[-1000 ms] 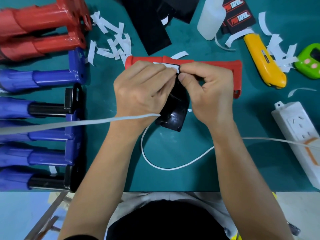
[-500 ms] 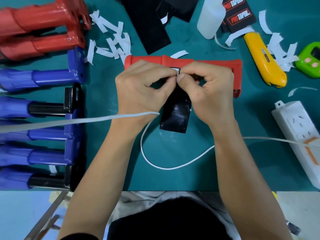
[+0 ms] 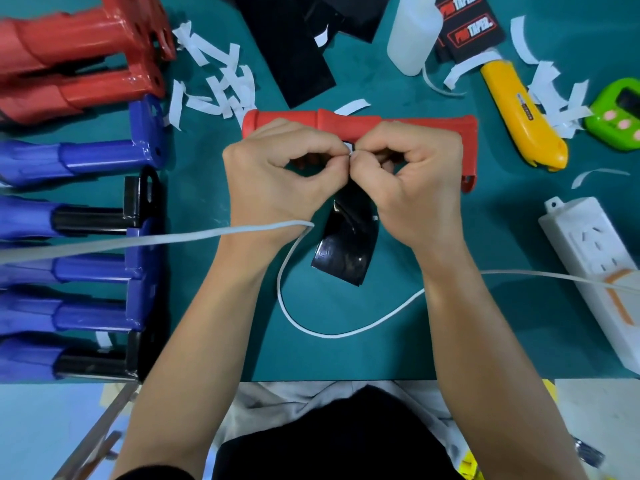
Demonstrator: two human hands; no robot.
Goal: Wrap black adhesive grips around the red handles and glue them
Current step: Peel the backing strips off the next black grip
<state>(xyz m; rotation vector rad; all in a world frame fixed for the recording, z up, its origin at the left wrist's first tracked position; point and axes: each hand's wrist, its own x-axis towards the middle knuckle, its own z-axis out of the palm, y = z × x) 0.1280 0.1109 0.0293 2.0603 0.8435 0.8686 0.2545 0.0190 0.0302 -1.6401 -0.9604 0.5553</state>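
Observation:
A red handle [image 3: 349, 124] lies crosswise on the teal mat, just beyond my hands. A shiny black adhesive grip [image 3: 346, 251] hangs from my fingertips down toward me, its lower end resting on the mat. My left hand [image 3: 277, 174] and my right hand [image 3: 412, 178] pinch the grip's top edge together, thumbs and forefingers meeting at a small white backing tab. The grip's upper part is hidden by my fingers. Two more red handles [image 3: 79, 64] lie at the far left.
Blue and black handles [image 3: 86, 216] line the left edge. White backing strips [image 3: 221, 81] litter the mat. Black grip sheets [image 3: 291, 46], a white glue bottle [image 3: 412, 32], a yellow utility knife [image 3: 519, 116], a green timer [image 3: 620, 112], a power strip [image 3: 595, 271] and a white cable [image 3: 311, 327] surround me.
Both hands have closed in tighter so the fingertips meet at the grip's top edge. The black grip has swung slightly and hangs more to the right.

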